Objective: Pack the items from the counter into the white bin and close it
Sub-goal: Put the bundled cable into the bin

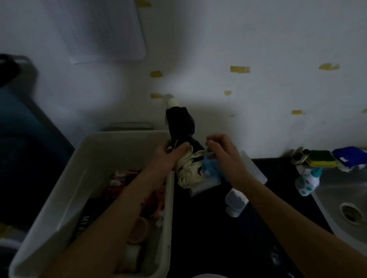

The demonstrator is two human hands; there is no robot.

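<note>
Two bare forearms reach forward from the bottom edge of the head view, over the dark counter (206, 235). The left hand (170, 154) is wrapped around the middle of a folded black-and-cream fabric umbrella (180, 121). It holds it upright over the far right corner of the white plastic bin (53, 213), pale tip toward the wall. The right hand (220, 151) is just beside the umbrella, fingers curled in a pinch; the blur hides whether they hold anything. The bin stands open at the counter's left, with red-and-white packets (120, 180), a dark book (86, 221) and a pinkish round roll (139, 228) inside. A small white jar (236, 202) lies near the right wrist. At the right is a stainless steel sink (357, 213), with a yellow-and-green sponge (319, 158) behind it.
</note>
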